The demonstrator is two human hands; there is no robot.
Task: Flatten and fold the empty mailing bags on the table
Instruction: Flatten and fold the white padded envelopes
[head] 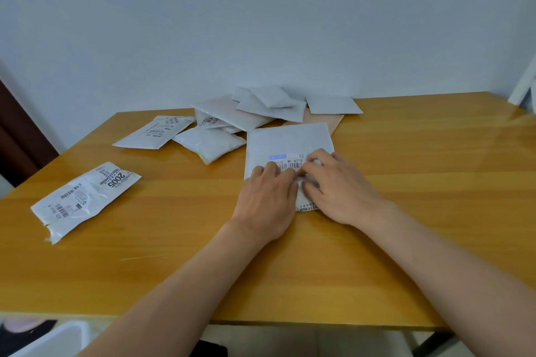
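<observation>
Readable text, head view:
- Crumpled white mailing bag [84, 200] at counter left: label shows a large "2005" upside down, plus barcodes; small print too blurred to read.
- Flat white mailer [287, 142] in the centre: label shows "…01E M1 A21B" above a barcode, with a blue tag above it, unreadable.
- Far bags [156, 132]: labels with barcodes, text too small to read.

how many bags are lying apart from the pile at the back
4: one under both hands, one with "2005" at the left edge, a labelled one and a plain puffy one just before the pile.
</observation>
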